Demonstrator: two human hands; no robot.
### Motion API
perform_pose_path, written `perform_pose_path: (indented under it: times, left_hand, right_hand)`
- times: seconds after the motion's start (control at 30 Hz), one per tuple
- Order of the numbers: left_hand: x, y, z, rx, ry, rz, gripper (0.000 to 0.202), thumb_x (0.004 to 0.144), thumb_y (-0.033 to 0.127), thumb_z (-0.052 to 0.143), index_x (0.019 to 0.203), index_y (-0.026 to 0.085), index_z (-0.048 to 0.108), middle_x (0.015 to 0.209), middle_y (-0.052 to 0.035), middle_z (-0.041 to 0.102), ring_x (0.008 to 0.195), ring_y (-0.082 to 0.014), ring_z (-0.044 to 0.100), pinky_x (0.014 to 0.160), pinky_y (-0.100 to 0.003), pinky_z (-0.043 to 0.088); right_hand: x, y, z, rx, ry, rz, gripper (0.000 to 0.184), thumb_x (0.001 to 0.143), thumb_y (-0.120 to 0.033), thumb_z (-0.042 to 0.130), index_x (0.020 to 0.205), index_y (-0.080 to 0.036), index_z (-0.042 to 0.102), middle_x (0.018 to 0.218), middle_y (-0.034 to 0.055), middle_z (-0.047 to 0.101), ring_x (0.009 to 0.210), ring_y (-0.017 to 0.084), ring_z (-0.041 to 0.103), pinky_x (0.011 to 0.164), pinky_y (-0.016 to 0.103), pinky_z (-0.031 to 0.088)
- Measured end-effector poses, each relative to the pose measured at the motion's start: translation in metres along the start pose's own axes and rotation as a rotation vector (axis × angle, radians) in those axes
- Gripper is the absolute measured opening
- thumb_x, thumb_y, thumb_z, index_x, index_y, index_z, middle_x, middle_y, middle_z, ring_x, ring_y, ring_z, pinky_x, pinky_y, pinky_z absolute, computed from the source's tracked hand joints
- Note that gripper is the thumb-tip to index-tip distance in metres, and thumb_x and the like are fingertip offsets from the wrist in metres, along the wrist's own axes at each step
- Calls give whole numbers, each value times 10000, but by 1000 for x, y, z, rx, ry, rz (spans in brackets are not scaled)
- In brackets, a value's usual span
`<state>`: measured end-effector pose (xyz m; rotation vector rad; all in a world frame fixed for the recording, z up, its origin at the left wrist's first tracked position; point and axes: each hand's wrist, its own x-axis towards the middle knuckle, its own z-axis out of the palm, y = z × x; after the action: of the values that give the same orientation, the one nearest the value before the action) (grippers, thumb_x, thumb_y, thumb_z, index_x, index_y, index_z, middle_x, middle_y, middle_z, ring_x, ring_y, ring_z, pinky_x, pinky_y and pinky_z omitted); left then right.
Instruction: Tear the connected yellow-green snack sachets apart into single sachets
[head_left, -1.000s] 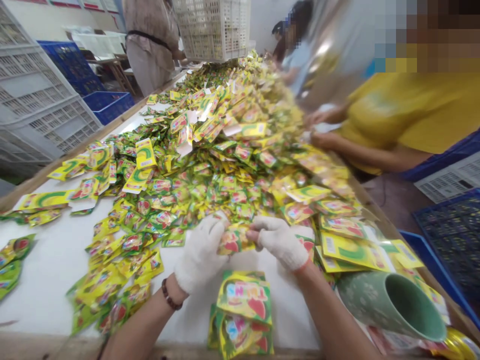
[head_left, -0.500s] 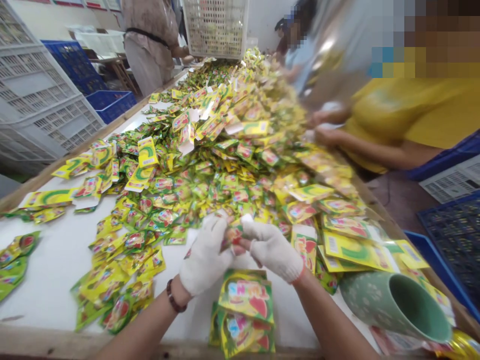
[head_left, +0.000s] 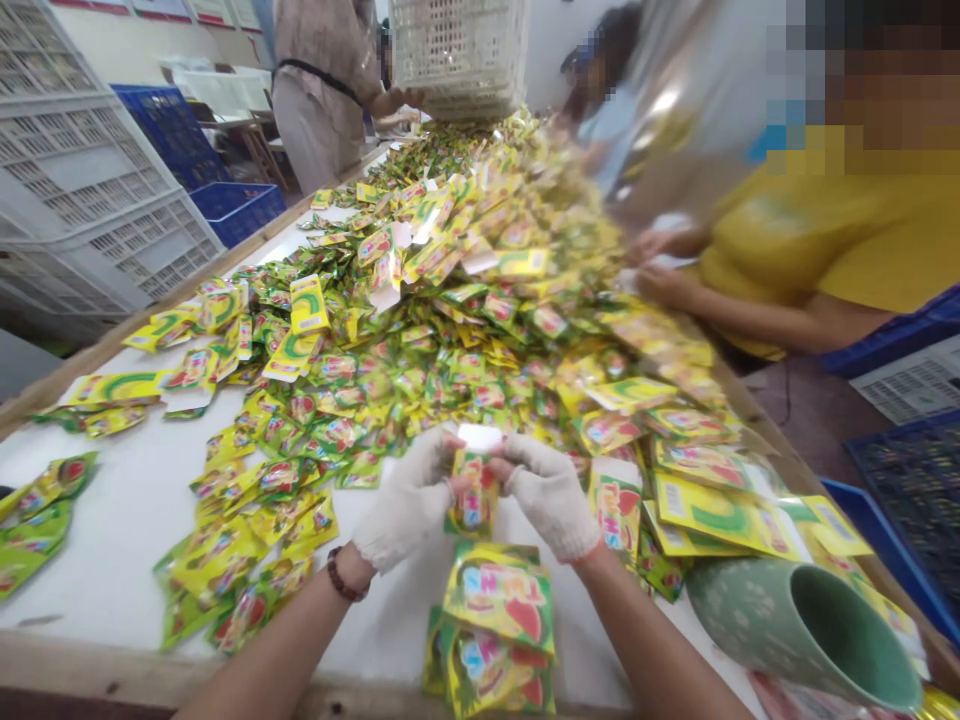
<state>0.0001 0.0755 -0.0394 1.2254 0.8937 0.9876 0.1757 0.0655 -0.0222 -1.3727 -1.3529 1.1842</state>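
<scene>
Between my hands is a small yellow and green printed carton [head_left: 474, 492], upright, with a white flap showing at its top. My left hand [head_left: 411, 502], in a white glove with bare fingertips, pinches its left side. My right hand [head_left: 546, 492], gloved the same way, grips the right side near the top. Just below, nearer to me, lies a short stack of printed packets [head_left: 496, 600] showing a watermelon picture. Beyond my fingers spreads a large heap of small green and yellow sachets [head_left: 420, 350]. Whether anything is inside the carton is hidden.
A green flowered cup [head_left: 750, 610] lies on its side at right, beside flat yellow cartons [head_left: 720, 510]. More sachets [head_left: 217, 560] lie at left. A co-worker in yellow [head_left: 825, 240] works at the right edge; another person holds a white crate [head_left: 457, 60] over the far heap.
My hands have drawn slightly apart, and the carton now stands upright with its printed face and white flap showing. The far crate has tilted. The view has shifted slightly left.
</scene>
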Motion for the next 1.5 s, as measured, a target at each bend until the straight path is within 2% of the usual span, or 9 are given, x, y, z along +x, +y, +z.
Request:
perform_pose_path:
  times: [0.13,0.2,0.3,0.43,0.6,0.8,1.07,1.2,1.5]
  left_hand:
    - [0,-6,-4,147,-39,15,185,813,258,634,954,194,534,974,-26,581,891,-154,560,789,-283,480]
    - [-1,-7,-2,148,-26,1,216,822,255,619,999,208,506,965,-21,576,888,-158,573,782,-289,485]
    - [-1,-5,3,55,-37,-42,344,809,229,626,1082,234,418,976,-15,586,879,-160,607,757,-289,500]
    - [0,-1,5,69,-4,-92,537,754,167,652,1202,235,363,913,4,613,795,-138,611,702,-259,495]
    - [-1,-3,6,65,-29,-83,621,711,93,621,1260,239,370,915,8,648,844,-143,632,742,-259,500]
    - [-2,-1,10,28,-40,-112,553,711,85,596,1214,221,410,981,-21,664,897,-158,646,773,-272,511]
    - [-1,-3,7,98,-19,-103,490,714,79,593,1163,215,450,1098,-56,651,973,-176,640,801,-279,505]
    - [0,-2,9,7,-38,-99,404,726,103,593,1092,205,457,1001,-35,663,889,-155,651,770,-273,512]
    - [-6,4,15,96,-141,-121,454,740,69,515,1168,214,468,1028,-34,656,932,-153,625,801,-273,507]
  right_hand:
    - [1,3,-2,-68,-31,-44,151,779,-297,593,683,-182,579,648,-10,525,630,133,478,561,243,413]
    - [2,2,-2,77,-53,-20,146,763,-309,626,847,-195,591,678,-22,537,625,132,500,555,240,430]
    - [3,-2,-5,197,-99,-6,373,743,-282,645,1101,-212,565,729,-27,579,632,132,535,562,240,451]
    - [-1,-9,-11,-79,-116,-152,179,834,-265,566,930,-187,696,767,6,652,698,149,575,648,261,464]
    - [-3,-9,-12,-276,-129,-269,248,886,-300,527,814,-178,730,701,14,677,681,170,607,634,263,468]
    - [-2,-3,-10,-353,-147,-315,228,831,-198,517,938,-201,718,820,25,718,753,181,641,692,268,485]
    - [-5,-12,-11,-393,-223,-330,255,895,-277,496,743,-182,677,638,-6,563,610,130,519,561,230,390]
    - [-5,-5,-3,-583,-142,-369,175,825,-148,502,786,-182,670,704,17,602,648,146,534,614,249,408]
    - [-3,-10,-17,-205,-68,-116,142,818,-269,612,805,-184,725,681,-6,668,663,155,601,601,234,461]
